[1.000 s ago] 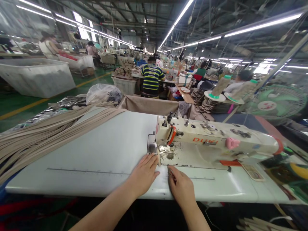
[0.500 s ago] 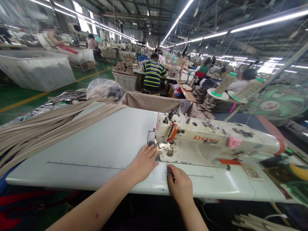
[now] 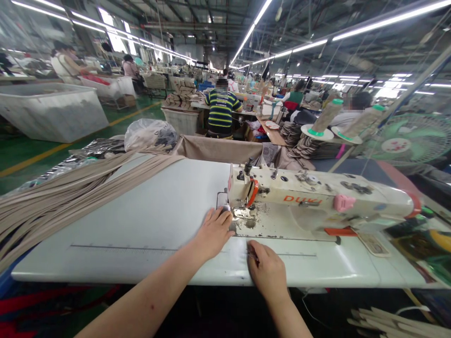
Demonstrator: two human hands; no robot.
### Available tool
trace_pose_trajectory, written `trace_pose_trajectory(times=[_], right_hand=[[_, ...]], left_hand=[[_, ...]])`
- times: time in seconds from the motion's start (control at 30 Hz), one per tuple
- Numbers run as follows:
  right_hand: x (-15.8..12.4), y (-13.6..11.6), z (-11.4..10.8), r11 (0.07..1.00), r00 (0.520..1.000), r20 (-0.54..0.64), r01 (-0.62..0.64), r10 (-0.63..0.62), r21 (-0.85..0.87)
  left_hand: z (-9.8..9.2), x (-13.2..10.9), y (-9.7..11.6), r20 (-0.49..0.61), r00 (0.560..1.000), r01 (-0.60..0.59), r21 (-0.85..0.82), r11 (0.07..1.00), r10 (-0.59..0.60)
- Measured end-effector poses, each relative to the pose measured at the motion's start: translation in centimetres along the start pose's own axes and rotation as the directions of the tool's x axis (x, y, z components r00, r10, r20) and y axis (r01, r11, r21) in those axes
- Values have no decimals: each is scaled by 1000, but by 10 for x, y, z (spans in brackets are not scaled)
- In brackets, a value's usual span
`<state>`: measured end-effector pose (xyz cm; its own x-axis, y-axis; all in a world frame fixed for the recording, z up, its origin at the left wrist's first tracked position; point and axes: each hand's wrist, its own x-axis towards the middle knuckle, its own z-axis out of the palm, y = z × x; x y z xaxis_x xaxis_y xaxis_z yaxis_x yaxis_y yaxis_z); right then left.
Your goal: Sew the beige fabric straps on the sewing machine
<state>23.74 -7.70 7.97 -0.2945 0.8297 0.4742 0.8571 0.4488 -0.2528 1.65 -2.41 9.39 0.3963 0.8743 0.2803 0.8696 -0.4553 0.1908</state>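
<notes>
orange letters (image 3: 288,199) on the sewing machine (image 3: 310,220), toward the worktop's (image 3: 158,202) right edge, read "duki". the ruler (image 3: 123,248) along the worktop's front edge and the white print (image 3: 222,99) on a striped shirt (image 3: 219,116) are too small to read.

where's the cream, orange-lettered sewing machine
Right of centre in the head view, the cream, orange-lettered sewing machine stands on the pale tabletop, beyond the bare right hand.
</notes>
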Motion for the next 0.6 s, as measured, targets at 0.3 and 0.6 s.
trace_pose_trajectory(times=[0.3,0.6], right_hand=[[2,-3,-3,1000,1000,-3,27,-27,2],[-6,7,7,1000,1000,-18,14,-15,-18]], left_hand=[[-2,18,-22,22,1000,24,-261,965,-19],[17,76,-59,-54,998,-28,-313,949,12]])
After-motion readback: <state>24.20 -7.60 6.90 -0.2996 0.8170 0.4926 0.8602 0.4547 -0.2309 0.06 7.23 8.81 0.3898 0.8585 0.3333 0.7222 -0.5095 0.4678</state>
